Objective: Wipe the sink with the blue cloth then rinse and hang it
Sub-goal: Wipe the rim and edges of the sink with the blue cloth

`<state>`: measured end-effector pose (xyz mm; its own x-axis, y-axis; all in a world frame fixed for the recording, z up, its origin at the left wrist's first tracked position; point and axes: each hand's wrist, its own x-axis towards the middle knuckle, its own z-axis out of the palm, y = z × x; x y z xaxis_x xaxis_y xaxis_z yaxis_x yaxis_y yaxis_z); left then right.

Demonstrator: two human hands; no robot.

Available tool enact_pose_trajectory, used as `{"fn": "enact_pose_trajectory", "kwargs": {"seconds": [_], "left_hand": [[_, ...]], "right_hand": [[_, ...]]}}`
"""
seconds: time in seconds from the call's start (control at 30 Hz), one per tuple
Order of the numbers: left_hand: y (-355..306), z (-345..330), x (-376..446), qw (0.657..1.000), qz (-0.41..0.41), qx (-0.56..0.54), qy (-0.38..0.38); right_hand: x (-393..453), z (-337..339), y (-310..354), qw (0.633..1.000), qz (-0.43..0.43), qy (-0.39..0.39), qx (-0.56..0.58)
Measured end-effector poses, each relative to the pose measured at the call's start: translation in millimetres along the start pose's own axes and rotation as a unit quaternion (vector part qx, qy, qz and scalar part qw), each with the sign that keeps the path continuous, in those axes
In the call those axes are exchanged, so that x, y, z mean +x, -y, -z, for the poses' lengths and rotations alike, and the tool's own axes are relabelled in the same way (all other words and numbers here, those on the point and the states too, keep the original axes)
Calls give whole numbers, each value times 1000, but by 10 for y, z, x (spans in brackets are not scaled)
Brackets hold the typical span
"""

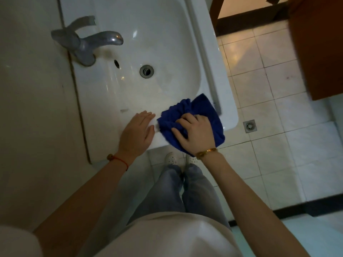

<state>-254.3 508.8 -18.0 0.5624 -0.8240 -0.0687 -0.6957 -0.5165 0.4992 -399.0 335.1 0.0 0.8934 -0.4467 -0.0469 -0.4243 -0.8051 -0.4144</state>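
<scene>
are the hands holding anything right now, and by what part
The right hand grips the blue cloth by its bunched middle, pressed on the sink's front rim. The left hand holds nothing; it rests flat on the rim.

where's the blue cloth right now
In the head view the blue cloth lies bunched on the sink's near right rim corner, gripped by the right hand, with the left hand flat beside it.

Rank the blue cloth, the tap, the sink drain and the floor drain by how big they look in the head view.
1. blue cloth
2. tap
3. and 4. sink drain and floor drain: they look alike; no ranking.
</scene>
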Motion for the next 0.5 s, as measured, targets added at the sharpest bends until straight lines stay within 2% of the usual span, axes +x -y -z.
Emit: {"fn": "enact_pose_trajectory", "kwargs": {"seconds": [0.13, 0.27, 0.33, 0.43, 0.5], "left_hand": [[19, 3, -8, 1000, 5, 4, 6], [1, 11, -4, 1000, 23, 8, 13], [-6, 19, -7, 1000, 25, 8, 11], [-4, -1, -6, 1000, 12, -3, 5], [4, 0, -17, 1000, 8, -8, 3]], "right_hand": [[-14, 109, -198, 1000, 20, 3, 6], [-63, 216, -492, 998, -10, -61, -26], [-61, 109, -295, 996, -24, -86, -28], [-47, -113, 159, 998, -3, -65, -22], [-80, -157, 179, 998, 27, -58, -21]]}}
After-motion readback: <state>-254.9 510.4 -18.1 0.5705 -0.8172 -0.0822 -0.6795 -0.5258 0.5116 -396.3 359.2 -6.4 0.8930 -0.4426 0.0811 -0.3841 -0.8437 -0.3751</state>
